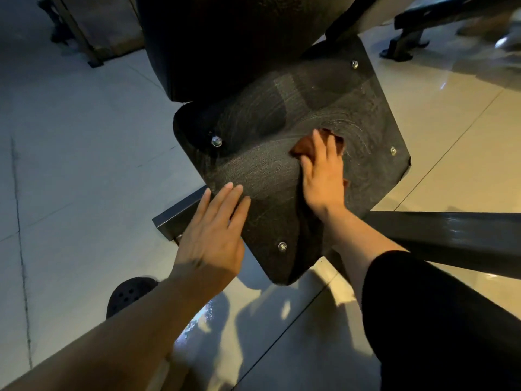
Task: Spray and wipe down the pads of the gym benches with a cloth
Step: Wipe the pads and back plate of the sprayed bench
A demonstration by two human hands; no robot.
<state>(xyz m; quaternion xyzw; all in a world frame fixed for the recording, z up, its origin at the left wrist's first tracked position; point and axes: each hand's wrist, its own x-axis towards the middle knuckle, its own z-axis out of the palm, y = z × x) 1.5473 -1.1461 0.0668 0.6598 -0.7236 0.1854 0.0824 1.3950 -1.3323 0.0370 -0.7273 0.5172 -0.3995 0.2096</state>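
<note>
The right hand [321, 176] lies flat on a rust-orange cloth [306, 146], its fingers spread and nearly straight, pressing the cloth against a black textured square bench pad with rounded corners [253, 165]. The cloth bunches out past the fingertips and a small scrap of it shows beside the heel of the hand. The left hand [215, 230] rests open on the pad's lower left edge, fingers straight and close together, their tips on the pad surface, well apart from the cloth.

Curved wipe streaks arc across the pad around the cloth. Four shiny round metal bolts [216, 141] sit near the pad's corners. Above it a second, larger black pad [225, 38] meets its upper edge.

A dark metal frame bar [439, 232] runs out to the right from beneath the pad, and a shorter bar end [177, 218] sticks out under the left hand. Glossy pale floor tiles [451, 136] spread on all sides, with open floor left and right of the pad. A black perforated shoe [128, 294] shows below the left forearm.
</note>
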